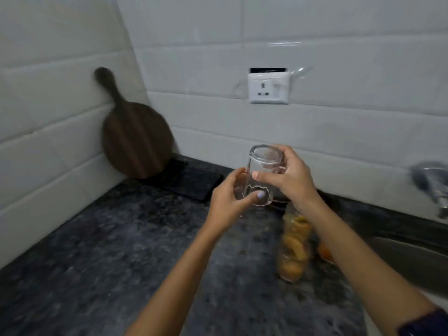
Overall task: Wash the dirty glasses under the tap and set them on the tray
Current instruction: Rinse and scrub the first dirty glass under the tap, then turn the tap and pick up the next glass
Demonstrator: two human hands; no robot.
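A clear drinking glass [260, 170] is held upside down above the dark counter, its thick base pointing up. My left hand [228, 197] grips it near the rim at the bottom, thumb across the opening. My right hand [288, 175] wraps the upper part from the right. A black flat tray [194, 183] lies on the counter by the back wall, just left of the glass. Below my right forearm stand glasses smeared with orange residue [294, 251]. The tap [434, 183] is at the right edge, blurred.
A round wooden board with a handle [135, 141] leans in the corner behind the tray. A wall socket [268, 88] sits on the white tiles. The steel sink [407, 260] begins at the right. The speckled dark counter [109, 263] stretches left and forward.
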